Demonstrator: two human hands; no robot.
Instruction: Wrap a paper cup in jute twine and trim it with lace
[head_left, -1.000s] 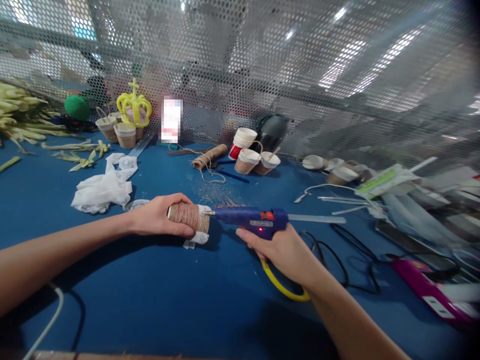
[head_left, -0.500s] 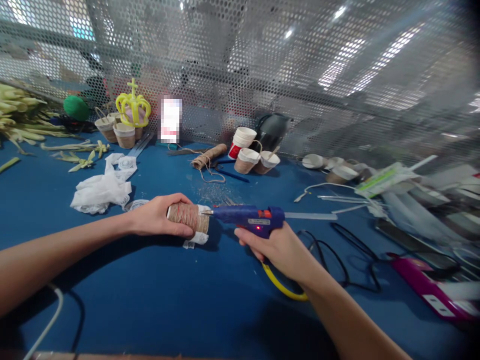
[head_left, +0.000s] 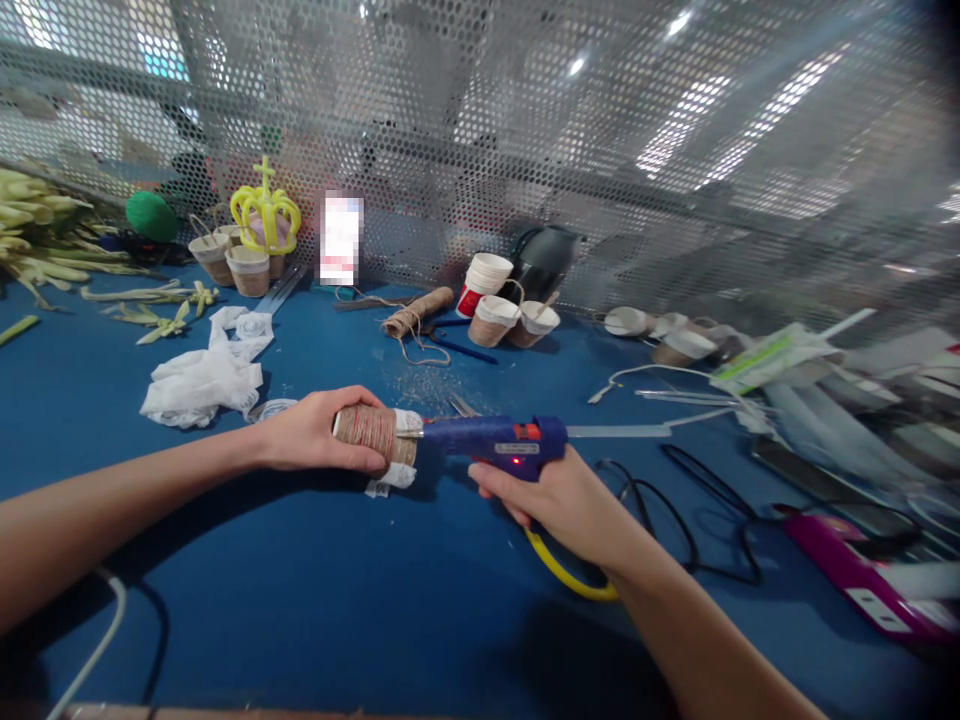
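My left hand (head_left: 326, 432) is wrapped round a twine-covered cup (head_left: 373, 432), which lies on its side with white lace (head_left: 405, 472) around its right end. In my right hand (head_left: 551, 492) is a blue hot glue gun (head_left: 487, 440) with a small red light lit. Its metal nozzle points left and meets the twine and lace at the cup's right part; exact contact is hard to make out. A clear glue stick (head_left: 619, 432) sticks out of the gun's back. Below the right hand curves a yellow handle (head_left: 570, 578), partly hidden by the wrist.
White lace fabric (head_left: 202, 385) lies left of the cup. Behind are a twine roll (head_left: 417, 312), twine-wrapped cups (head_left: 495, 322), a yellow crown (head_left: 265, 215) and a bright phone screen (head_left: 341, 240). A black cable (head_left: 694, 540) and magenta power strip (head_left: 855, 580) sit at right.
The glue gun's nozzle has shifted slightly left and down, further over the twine and lace. My left hand and the cup have stayed nearly still.
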